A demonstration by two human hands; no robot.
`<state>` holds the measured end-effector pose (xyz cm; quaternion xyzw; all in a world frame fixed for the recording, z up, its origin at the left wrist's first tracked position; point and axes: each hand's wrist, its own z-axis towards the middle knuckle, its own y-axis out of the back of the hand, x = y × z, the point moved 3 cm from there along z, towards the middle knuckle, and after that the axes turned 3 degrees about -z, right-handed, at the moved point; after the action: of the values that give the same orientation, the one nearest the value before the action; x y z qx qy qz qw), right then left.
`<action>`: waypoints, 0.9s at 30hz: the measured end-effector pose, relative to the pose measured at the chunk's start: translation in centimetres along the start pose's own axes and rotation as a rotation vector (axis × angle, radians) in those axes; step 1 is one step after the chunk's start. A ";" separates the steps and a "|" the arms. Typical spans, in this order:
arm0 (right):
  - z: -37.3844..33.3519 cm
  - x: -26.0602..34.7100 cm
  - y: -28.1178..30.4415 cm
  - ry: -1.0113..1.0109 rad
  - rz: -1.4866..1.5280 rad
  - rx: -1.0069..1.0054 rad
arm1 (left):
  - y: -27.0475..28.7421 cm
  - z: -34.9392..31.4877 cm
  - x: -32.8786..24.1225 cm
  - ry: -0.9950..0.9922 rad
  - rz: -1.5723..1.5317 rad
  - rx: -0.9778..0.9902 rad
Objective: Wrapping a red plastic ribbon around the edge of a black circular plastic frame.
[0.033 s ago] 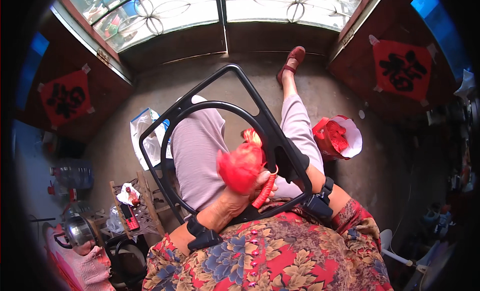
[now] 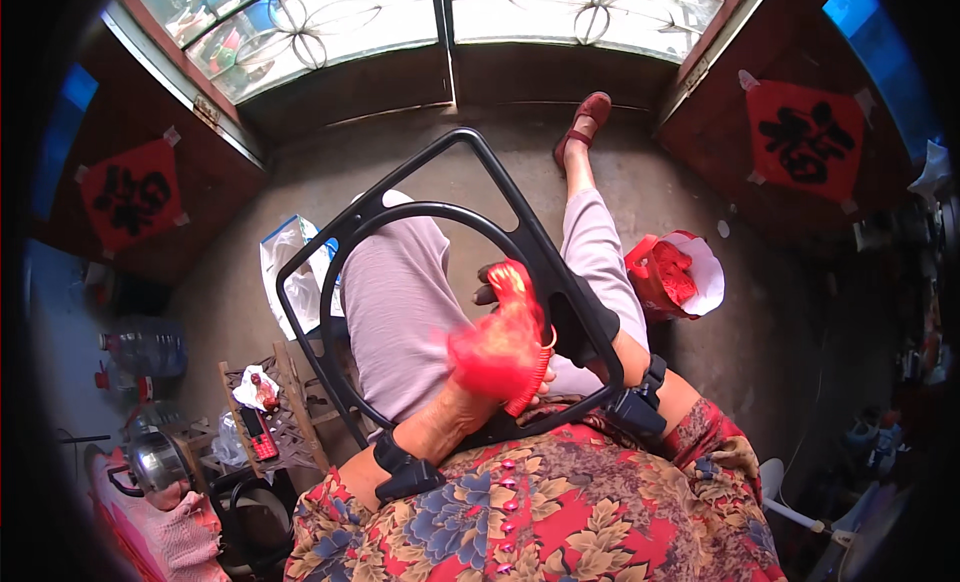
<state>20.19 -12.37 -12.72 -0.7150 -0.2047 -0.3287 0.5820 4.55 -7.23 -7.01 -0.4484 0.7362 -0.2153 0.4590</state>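
A bundle of loose, glossy red strands [image 2: 497, 347] lies over my left hand [image 2: 478, 404] and hides most of it. The left fingers curl around the bundle's lower part, blurred by motion. Beside those fingertips hangs a red coil on a thin ring [image 2: 531, 384]. My right hand [image 2: 486, 285] is mostly hidden behind a black frame and the strands. Only dark fingertips show, closed at the bundle's narrow upper end. The black frame [image 2: 463, 135], with a round opening, stands over my lap; the strands are within that opening.
A red bag [image 2: 652, 294] with red material inside stands on the floor at right. At left are a white plastic bag [image 2: 283, 272] and a small woven stool [image 2: 296, 407] carrying a red phone [image 2: 260, 437]. A metal kettle [image 2: 163, 469] sits at lower left; double doors [image 2: 350, 92] are ahead.
The red bundle has stretched out and shifted slightly right and down, covering more of my left hand. Dark fingertips have come into view beside its upper end.
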 end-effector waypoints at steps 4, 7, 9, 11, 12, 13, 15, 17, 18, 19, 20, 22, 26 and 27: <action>-0.8 5.3 -7.9 -0.255 0.264 0.126 | 0.1 0.0 -0.3 -0.067 0.021 0.065; -1.9 6.6 -7.6 -0.253 -0.185 0.050 | 0.5 0.0 -0.6 -0.041 0.016 -0.028; -3.0 8.0 -8.0 -0.263 -0.540 -0.046 | 1.2 0.4 -0.6 -0.105 0.023 0.035; -4.6 7.2 -7.1 -0.276 -0.624 -0.170 | 0.8 0.2 -0.9 -0.096 0.029 0.056; -5.4 6.4 -6.7 -0.313 -0.643 -0.235 | 0.1 0.0 -1.3 -0.110 0.049 0.002; -6.6 6.2 -6.4 -0.462 -0.771 -0.247 | -0.2 -0.1 -1.6 -0.124 0.070 -0.052; -7.8 6.3 -6.8 -0.450 -0.860 -0.303 | 0.1 0.0 -1.3 -0.094 0.051 -0.023; -8.7 5.7 -6.2 -0.435 -0.693 -0.293 | 0.3 0.1 -1.1 -0.107 0.115 -0.021; -9.3 5.5 -5.6 -0.414 -0.528 -0.287 | 0.2 0.1 -1.1 -0.105 0.118 -0.017; -9.8 5.3 -4.6 -0.413 -0.527 -0.286 | 0.0 0.0 -1.1 -0.077 0.112 -0.022; -10.3 5.2 -3.6 -0.372 -0.496 -0.240 | 0.0 0.0 -1.1 -0.049 0.107 -0.027; -12.7 5.9 -2.1 -0.367 -0.402 -0.432 | -0.2 -0.2 -1.2 -0.045 0.105 -0.017; -13.3 6.6 -1.1 0.140 0.196 -0.474 | 0.3 0.1 -0.6 -0.034 0.089 -0.003; -13.8 7.1 -0.9 0.223 0.180 -0.678 | 0.3 0.0 -0.7 -0.034 0.091 -0.006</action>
<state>21.34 -26.12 -5.55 -0.8423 0.0443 -0.4012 0.3572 4.52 -6.53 -6.85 -0.4193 0.7484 -0.1843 0.4797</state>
